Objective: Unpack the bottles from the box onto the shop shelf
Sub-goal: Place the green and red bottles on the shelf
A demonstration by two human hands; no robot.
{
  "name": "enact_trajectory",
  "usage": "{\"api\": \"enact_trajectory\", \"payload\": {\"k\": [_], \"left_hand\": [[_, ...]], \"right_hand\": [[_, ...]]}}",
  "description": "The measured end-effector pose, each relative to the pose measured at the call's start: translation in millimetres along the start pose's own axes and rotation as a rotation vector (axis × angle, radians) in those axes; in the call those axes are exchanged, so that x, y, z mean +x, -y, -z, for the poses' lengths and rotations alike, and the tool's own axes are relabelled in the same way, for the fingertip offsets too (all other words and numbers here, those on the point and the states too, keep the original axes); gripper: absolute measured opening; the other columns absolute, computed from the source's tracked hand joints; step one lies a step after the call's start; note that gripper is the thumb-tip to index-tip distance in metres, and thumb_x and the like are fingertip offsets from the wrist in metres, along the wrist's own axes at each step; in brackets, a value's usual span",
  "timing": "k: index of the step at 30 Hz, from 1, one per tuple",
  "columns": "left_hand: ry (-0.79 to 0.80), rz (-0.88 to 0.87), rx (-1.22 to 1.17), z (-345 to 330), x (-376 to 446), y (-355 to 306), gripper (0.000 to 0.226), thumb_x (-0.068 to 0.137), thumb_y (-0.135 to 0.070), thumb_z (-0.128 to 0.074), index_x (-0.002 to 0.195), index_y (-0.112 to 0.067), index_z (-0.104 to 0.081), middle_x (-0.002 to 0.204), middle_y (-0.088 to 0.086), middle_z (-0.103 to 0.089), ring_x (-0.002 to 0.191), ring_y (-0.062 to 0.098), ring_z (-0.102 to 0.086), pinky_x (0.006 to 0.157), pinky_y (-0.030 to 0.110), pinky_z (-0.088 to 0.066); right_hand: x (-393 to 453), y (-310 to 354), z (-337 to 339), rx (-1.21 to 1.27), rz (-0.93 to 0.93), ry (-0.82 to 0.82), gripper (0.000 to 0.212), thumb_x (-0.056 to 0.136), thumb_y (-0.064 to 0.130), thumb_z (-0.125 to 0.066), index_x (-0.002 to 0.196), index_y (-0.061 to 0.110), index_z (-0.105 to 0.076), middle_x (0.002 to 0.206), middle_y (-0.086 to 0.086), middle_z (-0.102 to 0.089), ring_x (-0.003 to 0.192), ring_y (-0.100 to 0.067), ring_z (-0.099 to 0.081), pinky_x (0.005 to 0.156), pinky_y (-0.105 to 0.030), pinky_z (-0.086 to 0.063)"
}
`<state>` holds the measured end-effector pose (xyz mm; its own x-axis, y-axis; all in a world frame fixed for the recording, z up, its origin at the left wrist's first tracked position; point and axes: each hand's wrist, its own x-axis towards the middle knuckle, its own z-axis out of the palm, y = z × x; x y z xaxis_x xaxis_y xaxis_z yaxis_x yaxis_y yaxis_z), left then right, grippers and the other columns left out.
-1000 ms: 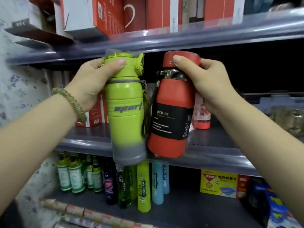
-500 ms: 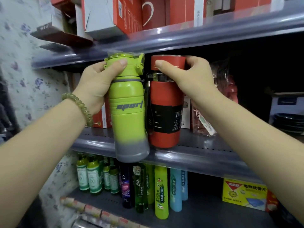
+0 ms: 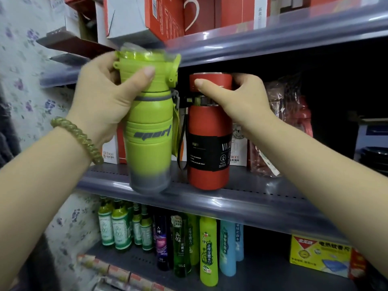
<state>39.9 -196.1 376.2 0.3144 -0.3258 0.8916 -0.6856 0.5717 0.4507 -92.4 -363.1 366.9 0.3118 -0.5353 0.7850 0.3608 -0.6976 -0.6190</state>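
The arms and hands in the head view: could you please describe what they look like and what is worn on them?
Both forearms are bare, with no sleeves visible. The left hand has a green beaded bracelet around its wrist. The right hand wears nothing visible. Fingernails look short and unpainted.

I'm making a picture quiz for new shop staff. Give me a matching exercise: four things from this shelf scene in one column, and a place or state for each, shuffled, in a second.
Things
1. green bottle
2. red bottle
3. yellow box
4. bracelet

Places or states
A. on the bottom shelf, at the right
B. gripped near its lid by the left hand, its base at the middle shelf's front edge
C. around the left wrist
D. upright on the middle shelf, the right hand on its cap

Pairs: 1-B, 2-D, 3-A, 4-C
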Motion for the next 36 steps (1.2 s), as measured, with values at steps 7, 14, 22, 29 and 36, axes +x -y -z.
{"api": "enact_trajectory", "payload": {"k": [7, 14, 22, 29, 36], "left_hand": [[-0.109, -0.035, -0.019, -0.3, -5.6, 20.5, 0.051, 0.076, -0.029, -0.076, 0.110, 0.004, -0.059, 0.105, 0.013, -0.069, 0.096, 0.023, -0.065, 0.088, 0.039, -0.052], [-0.213, -0.004, -0.073, 0.9, -7.8, 27.7, 0.041, 0.075, -0.028, -0.075, 0.105, -0.003, -0.062, 0.095, 0.001, -0.073, 0.091, 0.017, -0.067, 0.084, 0.035, -0.054], [-0.477, -0.084, -0.135, 12.3, -20.6, 39.7, 0.040, 0.075, -0.022, -0.077, 0.099, 0.002, -0.056, 0.098, 0.016, -0.066, 0.088, 0.019, -0.065, 0.084, 0.036, -0.054], [-0.497, 0.025, -0.154, 19.3, -28.0, 59.0, 0.056, 0.075, -0.028, -0.077, 0.111, 0.010, -0.054, 0.104, 0.017, -0.066, 0.093, 0.021, -0.066, 0.086, 0.038, -0.056], [-0.391, 0.046, -0.134, 17.1, -15.9, 68.7, 0.029, 0.079, -0.026, -0.072, 0.099, -0.009, -0.060, 0.098, 0.005, -0.069, 0.094, 0.019, -0.067, 0.088, 0.038, -0.055]], "right_hand": [[3.1, -3.9, -4.8, 0.006, 0.030, -0.011, 0.042, 0.062, 0.041, -0.084, 0.093, 0.015, -0.073, 0.091, 0.004, -0.075, 0.084, -0.005, -0.070, 0.082, -0.031, -0.058], [6.5, -15.7, -16.5, -0.037, -0.018, -0.033, 0.044, 0.059, 0.046, -0.084, 0.089, 0.015, -0.072, 0.088, 0.003, -0.075, 0.082, -0.008, -0.070, 0.081, -0.035, -0.059], [3.8, -25.2, -30.0, -0.035, -0.027, -0.012, 0.052, 0.054, 0.050, -0.083, 0.090, 0.014, -0.073, 0.089, 0.003, -0.075, 0.083, -0.009, -0.071, 0.082, -0.038, -0.058], [5.4, -26.4, -38.1, -0.009, -0.013, 0.017, 0.041, 0.057, 0.044, -0.084, 0.086, 0.018, -0.071, 0.090, 0.003, -0.075, 0.084, -0.008, -0.071, 0.083, -0.037, -0.058], [12.6, -36.9, -35.5, -0.021, 0.008, -0.005, 0.049, 0.057, 0.044, -0.084, 0.094, 0.015, -0.072, 0.092, 0.004, -0.074, 0.085, -0.006, -0.071, 0.084, -0.035, -0.058]]}}
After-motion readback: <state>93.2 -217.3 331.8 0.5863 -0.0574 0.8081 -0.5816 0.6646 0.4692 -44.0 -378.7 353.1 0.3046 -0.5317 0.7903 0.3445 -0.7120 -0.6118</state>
